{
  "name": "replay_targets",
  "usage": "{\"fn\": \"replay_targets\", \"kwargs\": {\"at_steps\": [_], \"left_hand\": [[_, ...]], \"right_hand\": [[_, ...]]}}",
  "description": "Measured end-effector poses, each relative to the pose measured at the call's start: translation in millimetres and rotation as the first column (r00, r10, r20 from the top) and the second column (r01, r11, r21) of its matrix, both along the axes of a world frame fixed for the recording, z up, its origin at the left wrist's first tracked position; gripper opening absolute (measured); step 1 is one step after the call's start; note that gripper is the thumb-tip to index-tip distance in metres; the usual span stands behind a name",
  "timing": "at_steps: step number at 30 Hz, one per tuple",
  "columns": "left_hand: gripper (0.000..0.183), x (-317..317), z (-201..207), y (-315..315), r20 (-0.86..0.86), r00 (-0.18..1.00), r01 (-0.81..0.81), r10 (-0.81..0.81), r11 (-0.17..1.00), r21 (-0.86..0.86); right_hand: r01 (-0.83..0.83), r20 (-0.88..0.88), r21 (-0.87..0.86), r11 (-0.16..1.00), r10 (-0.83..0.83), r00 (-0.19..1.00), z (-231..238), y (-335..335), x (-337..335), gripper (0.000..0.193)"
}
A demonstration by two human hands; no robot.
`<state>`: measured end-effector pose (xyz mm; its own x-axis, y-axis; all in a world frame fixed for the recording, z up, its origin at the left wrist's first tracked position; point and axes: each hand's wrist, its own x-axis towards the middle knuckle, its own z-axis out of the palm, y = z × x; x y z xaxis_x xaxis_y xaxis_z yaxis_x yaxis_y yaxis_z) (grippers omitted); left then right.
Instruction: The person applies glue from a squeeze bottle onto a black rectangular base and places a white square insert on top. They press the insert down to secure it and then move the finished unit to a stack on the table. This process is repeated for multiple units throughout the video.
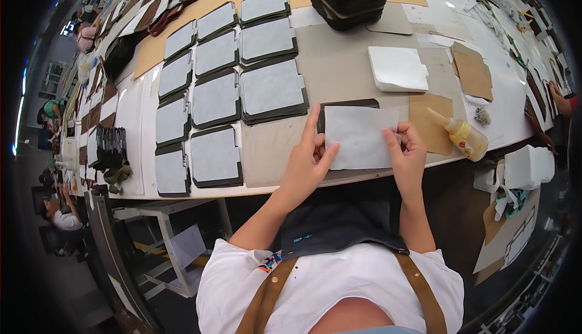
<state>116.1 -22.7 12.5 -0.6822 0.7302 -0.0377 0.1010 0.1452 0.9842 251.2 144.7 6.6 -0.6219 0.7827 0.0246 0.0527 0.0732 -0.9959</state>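
Note:
A thin white sheet (362, 140) hangs just over the table's front edge, held at both sides. My left hand (308, 163) is closed on its left edge, thumb on top and index finger stretched out. My right hand (407, 157) pinches the right edge between thumb and fingers. Under the sheet lies a black panel (348, 103); only its far and left borders show. Beyond my right hand stands a stack of white sheets (397, 68). To the right, a squeeze bottle (467, 140) with a pale nozzle lies on its side, its tip over a brown card (429, 114).
Rows of black panels topped with white sheets (217, 153) cover the table's left part. A tall pile of black panels (351, 3) stands at the back. Brown cards (471, 72) lie at right. Other people work around, one person's hand (556, 91) at far right.

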Motion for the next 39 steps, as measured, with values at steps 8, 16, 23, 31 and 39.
{"fn": "replay_targets", "kwargs": {"at_steps": [8,16,23,31,39], "left_hand": [[0.045,-7,-18,-3,-0.373,0.926,-0.096,0.052,0.990,-0.102],[0.043,-8,-20,-1,-0.420,0.906,-0.118,0.051,0.983,-0.137],[0.043,-6,-23,-2,-0.438,0.898,-0.123,0.045,0.981,-0.152],[0.042,-5,-25,0,-0.431,0.901,-0.132,0.052,0.979,-0.157],[0.042,-3,-22,2,-0.419,0.907,-0.141,0.045,0.970,-0.200]], "right_hand": [[-0.017,0.243,0.448,0.894,-0.103,0.965,-8,1,-21,0.013],[-0.061,0.253,0.555,0.830,-0.099,0.962,-11,7,-24,0.013],[-0.082,0.276,0.558,0.826,-0.091,0.957,-9,8,-24,0.013],[-0.076,0.269,0.611,0.788,-0.117,0.956,-13,10,-24,0.015],[-0.131,0.284,0.757,0.640,-0.141,0.948,-4,8,-21,0.025]]}}
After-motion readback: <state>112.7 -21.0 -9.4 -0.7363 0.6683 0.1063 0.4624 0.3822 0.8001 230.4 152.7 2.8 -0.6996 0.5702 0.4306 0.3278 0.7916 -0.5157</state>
